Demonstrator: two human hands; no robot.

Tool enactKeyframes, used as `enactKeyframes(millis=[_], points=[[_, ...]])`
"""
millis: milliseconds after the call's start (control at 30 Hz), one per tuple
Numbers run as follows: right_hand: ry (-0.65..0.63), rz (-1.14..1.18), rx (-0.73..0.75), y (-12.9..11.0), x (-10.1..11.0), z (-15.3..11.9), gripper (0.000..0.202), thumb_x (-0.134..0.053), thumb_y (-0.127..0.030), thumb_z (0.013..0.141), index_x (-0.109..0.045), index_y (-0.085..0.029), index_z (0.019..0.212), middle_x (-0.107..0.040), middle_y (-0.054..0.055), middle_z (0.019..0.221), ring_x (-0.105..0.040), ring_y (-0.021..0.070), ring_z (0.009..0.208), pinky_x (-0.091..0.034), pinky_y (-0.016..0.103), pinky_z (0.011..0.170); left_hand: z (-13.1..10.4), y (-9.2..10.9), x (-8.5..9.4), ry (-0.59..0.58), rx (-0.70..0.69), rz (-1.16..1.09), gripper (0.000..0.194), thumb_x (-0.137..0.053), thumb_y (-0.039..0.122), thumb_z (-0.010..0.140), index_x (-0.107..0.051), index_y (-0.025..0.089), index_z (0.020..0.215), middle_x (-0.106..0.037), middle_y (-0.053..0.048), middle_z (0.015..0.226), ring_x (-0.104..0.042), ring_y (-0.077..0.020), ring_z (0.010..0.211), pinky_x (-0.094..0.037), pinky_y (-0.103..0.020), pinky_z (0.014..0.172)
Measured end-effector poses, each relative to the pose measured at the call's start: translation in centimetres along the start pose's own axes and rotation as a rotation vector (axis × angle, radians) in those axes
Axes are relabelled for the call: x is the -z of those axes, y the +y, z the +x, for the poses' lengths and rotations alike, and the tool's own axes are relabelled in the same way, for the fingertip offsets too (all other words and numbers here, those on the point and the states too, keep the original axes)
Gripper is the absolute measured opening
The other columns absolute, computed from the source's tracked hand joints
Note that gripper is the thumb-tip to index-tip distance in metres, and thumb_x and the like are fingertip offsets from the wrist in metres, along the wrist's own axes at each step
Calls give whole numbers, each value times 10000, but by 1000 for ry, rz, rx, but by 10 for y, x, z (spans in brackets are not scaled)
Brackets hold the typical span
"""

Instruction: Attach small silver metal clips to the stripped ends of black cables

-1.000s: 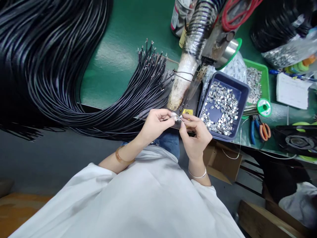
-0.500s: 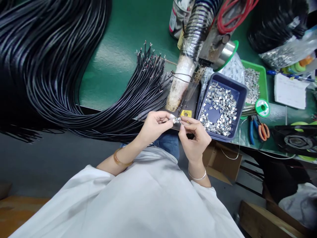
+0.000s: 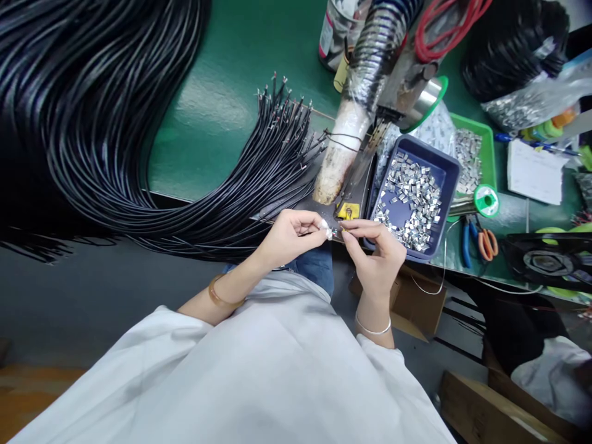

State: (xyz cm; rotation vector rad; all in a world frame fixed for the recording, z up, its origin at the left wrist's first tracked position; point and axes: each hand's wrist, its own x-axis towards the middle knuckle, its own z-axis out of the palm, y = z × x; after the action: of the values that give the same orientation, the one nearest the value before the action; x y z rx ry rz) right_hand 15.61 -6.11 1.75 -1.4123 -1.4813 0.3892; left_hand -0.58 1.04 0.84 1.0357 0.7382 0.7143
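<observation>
My left hand point(image 3: 296, 233) is pinched closed, with white wrapping on a fingertip. Tiny coloured wire ends of a cable point(image 3: 335, 233) stick out beyond its thumb and finger; the rest of that cable is hidden. Just to the right, my right hand point(image 3: 377, 250) has thumb and forefinger pressed together, and whatever is between them is too small to make out. A narrow gap separates the two sets of fingertips. Behind them lies a small yellow piece point(image 3: 348, 211) at the bench edge. Black cables point(image 3: 222, 203) with stripped ends fan out to the left.
A blue tray point(image 3: 451, 166) of small metal connector shells stands right of my hands, before a green tray point(image 3: 491, 148). A taped duct point(image 3: 340, 148) and a solder spool point(image 3: 428, 102) rise behind. Pliers point(image 3: 468, 243), orange-handled cutters point(image 3: 488, 244) and papers point(image 3: 534, 172) lie farther right.
My right hand has moved slightly right and down, away from the left fingertips. The shiny metal piece seen between the hands earlier no longer shows clearly. The view has shifted slightly.
</observation>
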Motion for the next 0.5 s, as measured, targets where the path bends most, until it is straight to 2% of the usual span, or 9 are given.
enactKeyframes(millis=[133,200,267,433,500], points=[[-130,15,42,-4,2,2,125,-710,-116,855,-671,-235,849,-768,-13,917,-730,130,852,-606,292,782,-2,-3,1,-62,-32,19,137,-729,203,689,-632,117,647,-509,39,567,-384,-42,528,-295,-178,494],[-123,-11,40,-5,-1,1,122,-701,-122,863,-659,-233,833,-741,-21,859,-709,120,810,-593,268,719,-3,-5,0,-61,-43,27,146,-726,198,697,-618,118,641,-486,46,558,-373,-40,527,-294,-178,499],[-55,-62,33,-3,-4,-2,109,-694,-140,871,-646,-230,832,-721,-18,843,-699,121,798,-589,267,698,-4,-7,-1,-32,-40,27,151,-724,208,704,-616,121,645,-459,55,545,-360,-39,515,-289,-180,498],[268,-102,-18,3,-7,-7,52,-677,-194,894,-638,-228,886,-702,-3,869,-724,139,783,-600,279,648,-1,-9,-4,95,-57,-44,112,-732,227,697,-667,135,694,-522,43,572,-418,-51,527,-328,-181,510],[262,-90,-24,3,-8,-8,42,-684,-197,891,-653,-225,895,-712,5,894,-730,138,794,-597,260,617,0,-10,-4,115,-73,-65,105,-732,224,694,-674,136,691,-582,26,608,-474,-60,553,-381,-184,544]])
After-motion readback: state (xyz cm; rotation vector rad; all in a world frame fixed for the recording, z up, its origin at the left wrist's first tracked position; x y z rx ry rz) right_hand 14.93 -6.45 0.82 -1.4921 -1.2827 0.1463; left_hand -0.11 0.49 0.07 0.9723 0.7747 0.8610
